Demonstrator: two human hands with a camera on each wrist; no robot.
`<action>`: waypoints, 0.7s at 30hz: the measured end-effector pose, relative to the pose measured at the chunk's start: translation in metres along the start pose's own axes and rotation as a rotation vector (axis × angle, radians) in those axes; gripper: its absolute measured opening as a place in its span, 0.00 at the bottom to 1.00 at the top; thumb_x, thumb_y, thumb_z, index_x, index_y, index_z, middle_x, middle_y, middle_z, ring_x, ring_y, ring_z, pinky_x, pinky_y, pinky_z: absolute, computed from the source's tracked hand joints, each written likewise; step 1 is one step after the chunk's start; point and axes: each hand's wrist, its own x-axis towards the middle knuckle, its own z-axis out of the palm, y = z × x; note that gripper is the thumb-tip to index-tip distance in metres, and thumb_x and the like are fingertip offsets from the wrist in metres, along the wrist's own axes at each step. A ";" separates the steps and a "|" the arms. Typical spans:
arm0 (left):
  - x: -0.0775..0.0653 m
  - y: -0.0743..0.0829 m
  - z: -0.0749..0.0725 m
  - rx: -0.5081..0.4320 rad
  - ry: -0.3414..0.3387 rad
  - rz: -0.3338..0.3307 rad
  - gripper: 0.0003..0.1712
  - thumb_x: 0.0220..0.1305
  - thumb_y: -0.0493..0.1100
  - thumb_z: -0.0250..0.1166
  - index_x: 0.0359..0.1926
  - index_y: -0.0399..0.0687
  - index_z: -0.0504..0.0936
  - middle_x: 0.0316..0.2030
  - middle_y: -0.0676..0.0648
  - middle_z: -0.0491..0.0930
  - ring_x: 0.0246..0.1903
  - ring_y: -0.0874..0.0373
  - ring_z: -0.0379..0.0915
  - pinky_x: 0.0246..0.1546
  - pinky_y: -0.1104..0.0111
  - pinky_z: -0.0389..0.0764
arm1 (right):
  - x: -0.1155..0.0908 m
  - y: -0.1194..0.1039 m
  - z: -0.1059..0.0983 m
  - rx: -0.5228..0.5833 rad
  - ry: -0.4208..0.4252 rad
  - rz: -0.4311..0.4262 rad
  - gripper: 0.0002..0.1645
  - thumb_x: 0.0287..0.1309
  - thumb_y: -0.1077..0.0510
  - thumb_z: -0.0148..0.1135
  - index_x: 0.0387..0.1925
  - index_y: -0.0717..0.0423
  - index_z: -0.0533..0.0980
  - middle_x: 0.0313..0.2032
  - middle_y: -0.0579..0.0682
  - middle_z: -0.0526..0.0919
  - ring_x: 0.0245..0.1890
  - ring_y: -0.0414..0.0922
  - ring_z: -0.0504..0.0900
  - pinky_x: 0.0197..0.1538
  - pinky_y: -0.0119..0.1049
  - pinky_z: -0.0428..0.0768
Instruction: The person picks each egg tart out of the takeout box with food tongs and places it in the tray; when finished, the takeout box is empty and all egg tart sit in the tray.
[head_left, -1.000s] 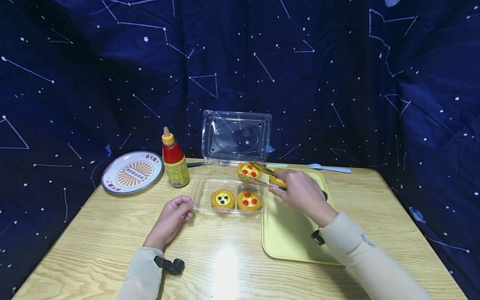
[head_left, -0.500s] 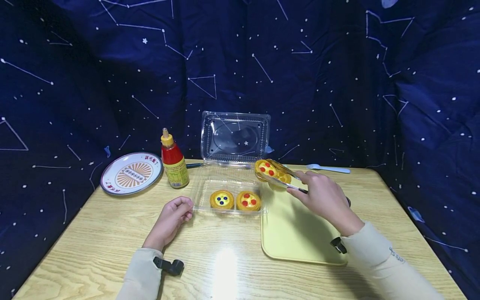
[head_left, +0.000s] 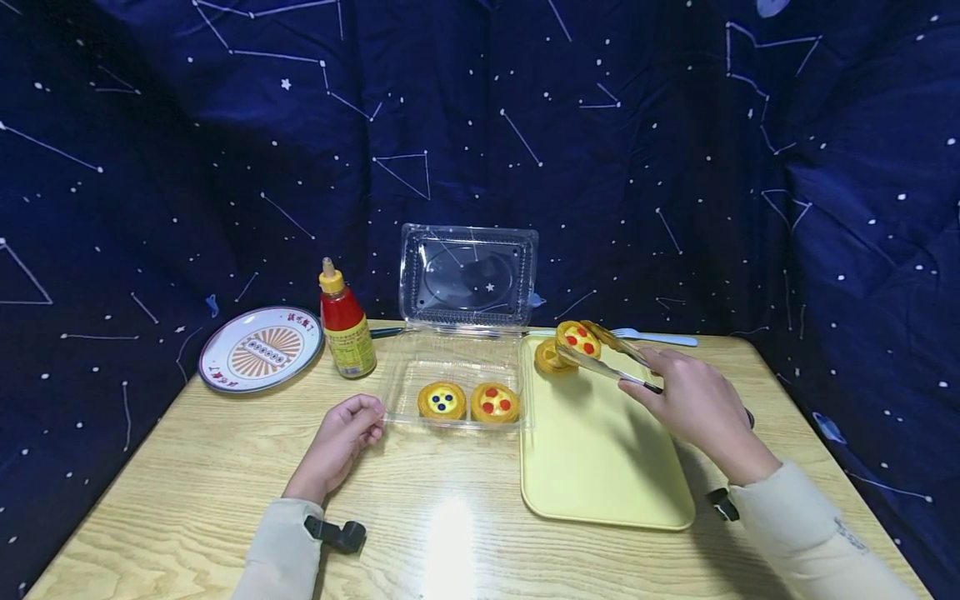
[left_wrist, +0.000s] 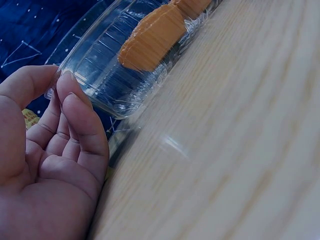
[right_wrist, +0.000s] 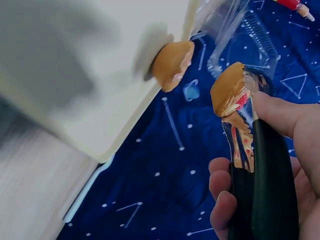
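Observation:
With its thumb and fingertips, my left hand (head_left: 341,437) pinches the front left corner of a clear hinged plastic container (head_left: 405,373); the left wrist view shows the pinch close up. In its front row sit a tart with blue dots (head_left: 442,402) and a tart with red dots (head_left: 495,403). My right hand (head_left: 697,408) grips black-handled tongs (right_wrist: 272,180). Between the tongs' tips is another red-dotted tart (head_left: 577,335), held above the back of the yellow tray (head_left: 607,479). A further tart (head_left: 551,357) rests on that tray, partly hidden behind the held one.
The container's lid (head_left: 468,279) stands up against the dark star-patterned cloth. Left of it are a red sauce bottle (head_left: 348,333) with a yellow cap and a patterned plate (head_left: 213,358). A light-blue fork (head_left: 663,338) lies behind the tray, near the table's back edge.
My right hand has moved right with the tongs, carrying the red-dotted tart out of the container's back right section to over the tray. My left hand stays at the container's corner.

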 end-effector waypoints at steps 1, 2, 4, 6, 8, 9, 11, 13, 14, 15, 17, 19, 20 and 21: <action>0.000 0.000 0.000 -0.001 0.000 0.003 0.08 0.70 0.36 0.59 0.43 0.33 0.73 0.31 0.48 0.75 0.27 0.61 0.72 0.28 0.74 0.75 | -0.001 0.003 0.001 -0.002 0.001 0.003 0.29 0.58 0.40 0.67 0.54 0.54 0.79 0.38 0.57 0.86 0.37 0.61 0.83 0.29 0.59 0.77; -0.001 0.000 0.000 -0.003 -0.001 0.005 0.09 0.70 0.36 0.59 0.43 0.32 0.73 0.31 0.48 0.75 0.27 0.61 0.72 0.28 0.74 0.75 | -0.002 0.006 0.002 -0.001 -0.001 0.008 0.29 0.58 0.40 0.67 0.53 0.54 0.79 0.38 0.57 0.86 0.36 0.61 0.83 0.28 0.59 0.77; -0.001 0.000 0.000 -0.003 -0.002 0.010 0.08 0.70 0.36 0.59 0.43 0.32 0.73 0.30 0.48 0.75 0.27 0.61 0.72 0.28 0.74 0.75 | -0.004 0.011 0.003 -0.001 -0.006 0.019 0.27 0.57 0.40 0.68 0.50 0.54 0.79 0.38 0.58 0.85 0.35 0.62 0.83 0.27 0.58 0.76; -0.001 0.000 0.001 -0.002 -0.004 0.013 0.08 0.70 0.36 0.59 0.42 0.33 0.73 0.30 0.48 0.75 0.27 0.61 0.72 0.28 0.74 0.75 | -0.006 0.016 0.006 0.001 -0.010 0.027 0.28 0.57 0.40 0.68 0.50 0.56 0.79 0.37 0.58 0.85 0.35 0.62 0.83 0.26 0.58 0.76; -0.001 0.000 0.001 -0.002 -0.006 0.016 0.07 0.70 0.36 0.59 0.42 0.33 0.73 0.30 0.49 0.75 0.27 0.61 0.72 0.28 0.74 0.75 | -0.007 0.022 0.008 -0.001 -0.016 0.039 0.29 0.57 0.40 0.68 0.51 0.57 0.79 0.37 0.59 0.85 0.35 0.62 0.83 0.26 0.58 0.76; -0.001 0.001 0.001 -0.004 -0.007 0.016 0.07 0.70 0.36 0.59 0.42 0.33 0.73 0.30 0.49 0.75 0.27 0.61 0.72 0.28 0.75 0.75 | -0.008 0.024 0.010 -0.003 -0.020 0.047 0.29 0.57 0.40 0.68 0.51 0.57 0.79 0.37 0.59 0.85 0.35 0.62 0.83 0.27 0.59 0.76; -0.001 0.001 0.001 -0.009 -0.005 0.015 0.07 0.69 0.35 0.59 0.42 0.33 0.73 0.30 0.48 0.75 0.27 0.61 0.71 0.28 0.75 0.75 | -0.009 0.030 0.012 -0.007 -0.024 0.059 0.31 0.57 0.40 0.68 0.52 0.59 0.79 0.37 0.60 0.85 0.34 0.62 0.82 0.26 0.59 0.76; -0.001 0.001 0.001 -0.010 -0.003 0.013 0.06 0.69 0.35 0.58 0.42 0.34 0.73 0.30 0.48 0.74 0.27 0.61 0.71 0.28 0.75 0.75 | -0.010 0.035 0.015 -0.015 -0.033 0.069 0.31 0.57 0.40 0.68 0.52 0.59 0.79 0.37 0.60 0.84 0.33 0.61 0.82 0.25 0.58 0.75; -0.001 0.001 0.001 -0.010 -0.002 0.011 0.06 0.69 0.35 0.58 0.42 0.34 0.73 0.30 0.48 0.75 0.27 0.61 0.71 0.28 0.75 0.75 | -0.010 0.037 0.017 -0.018 -0.039 0.075 0.31 0.57 0.40 0.68 0.51 0.59 0.79 0.37 0.60 0.84 0.32 0.61 0.82 0.25 0.57 0.75; 0.000 0.000 0.001 -0.008 -0.003 0.009 0.06 0.69 0.35 0.58 0.42 0.34 0.74 0.30 0.48 0.75 0.27 0.61 0.71 0.28 0.74 0.75 | -0.010 0.039 0.018 -0.021 -0.045 0.081 0.30 0.57 0.40 0.68 0.50 0.60 0.79 0.36 0.60 0.84 0.31 0.60 0.81 0.23 0.56 0.74; 0.000 0.000 0.000 -0.004 -0.004 0.006 0.06 0.70 0.36 0.58 0.41 0.34 0.73 0.31 0.48 0.74 0.27 0.61 0.71 0.28 0.74 0.75 | -0.010 0.042 0.022 -0.031 -0.054 0.088 0.31 0.57 0.40 0.68 0.50 0.61 0.79 0.36 0.60 0.84 0.30 0.60 0.81 0.22 0.55 0.74; 0.000 0.000 0.000 0.001 -0.008 0.003 0.07 0.70 0.36 0.59 0.42 0.34 0.73 0.31 0.48 0.74 0.27 0.61 0.71 0.28 0.74 0.75 | -0.009 0.045 0.025 -0.037 -0.067 0.100 0.33 0.57 0.40 0.68 0.51 0.62 0.79 0.38 0.63 0.84 0.31 0.61 0.81 0.23 0.55 0.75; 0.000 -0.001 -0.001 0.002 -0.009 0.003 0.08 0.70 0.37 0.59 0.42 0.33 0.73 0.31 0.48 0.74 0.27 0.60 0.71 0.28 0.74 0.75 | -0.008 0.046 0.027 -0.042 -0.074 0.103 0.33 0.58 0.40 0.68 0.52 0.63 0.78 0.39 0.64 0.83 0.31 0.62 0.81 0.23 0.56 0.75; 0.000 -0.001 -0.001 0.003 -0.012 0.003 0.09 0.70 0.37 0.59 0.43 0.32 0.73 0.31 0.48 0.74 0.27 0.60 0.71 0.28 0.74 0.75 | -0.008 0.047 0.029 -0.047 -0.077 0.105 0.34 0.57 0.40 0.68 0.52 0.64 0.78 0.39 0.64 0.83 0.31 0.62 0.81 0.23 0.55 0.75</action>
